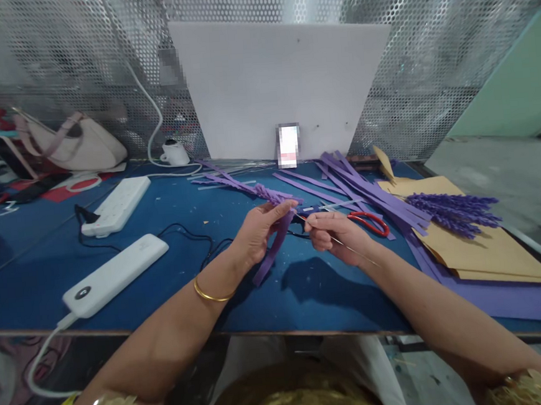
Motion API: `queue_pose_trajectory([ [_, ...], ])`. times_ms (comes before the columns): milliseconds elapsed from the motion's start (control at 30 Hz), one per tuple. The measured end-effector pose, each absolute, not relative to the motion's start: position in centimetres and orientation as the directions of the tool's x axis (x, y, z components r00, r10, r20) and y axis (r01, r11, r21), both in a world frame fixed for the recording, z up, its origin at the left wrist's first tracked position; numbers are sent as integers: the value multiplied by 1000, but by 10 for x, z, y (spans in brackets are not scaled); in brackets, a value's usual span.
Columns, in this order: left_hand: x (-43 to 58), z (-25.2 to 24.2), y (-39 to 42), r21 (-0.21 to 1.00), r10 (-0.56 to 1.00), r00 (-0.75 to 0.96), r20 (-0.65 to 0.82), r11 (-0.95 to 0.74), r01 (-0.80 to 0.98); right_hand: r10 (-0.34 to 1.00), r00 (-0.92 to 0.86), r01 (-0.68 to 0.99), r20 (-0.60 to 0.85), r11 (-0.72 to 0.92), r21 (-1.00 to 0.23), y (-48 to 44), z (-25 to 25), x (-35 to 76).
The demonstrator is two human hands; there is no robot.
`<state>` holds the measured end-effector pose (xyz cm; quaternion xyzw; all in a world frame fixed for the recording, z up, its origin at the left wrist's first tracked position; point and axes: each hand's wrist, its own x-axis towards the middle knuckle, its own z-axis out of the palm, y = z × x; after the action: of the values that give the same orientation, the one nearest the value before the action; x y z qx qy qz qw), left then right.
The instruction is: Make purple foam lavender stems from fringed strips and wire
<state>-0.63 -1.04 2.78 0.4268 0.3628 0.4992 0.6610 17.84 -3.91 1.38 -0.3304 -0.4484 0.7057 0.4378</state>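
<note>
My left hand is closed on a purple foam strip whose loose end hangs down toward the blue table. My right hand pinches a thin wire stick that runs from the strip back over my wrist. The strip's fringed top meets the wire between my two hands. Red-handled scissors lie just behind my right hand.
Purple foam strips fan out at the back right. Finished purple lavender stems rest on a brown envelope. A white power bank, a white power strip and black cables lie left. A white board stands behind.
</note>
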Motion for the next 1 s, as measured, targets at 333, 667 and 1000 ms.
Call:
queue_pose_trajectory([
  [333, -2, 23, -10, 921, 976, 199, -89, 157, -357, 912, -403, -302, -79, -214, -929, -39, 11, 177],
  [667, -5, 24, -11, 928, 967, 226, -115, 186, -324, 907, -412, -315, -82, -226, -922, -39, 13, 179],
  [1000, -11, 31, -6, 901, 933, 265, -244, 319, -294, 993, -115, 61, -9, -2, -998, -22, 16, 194],
])
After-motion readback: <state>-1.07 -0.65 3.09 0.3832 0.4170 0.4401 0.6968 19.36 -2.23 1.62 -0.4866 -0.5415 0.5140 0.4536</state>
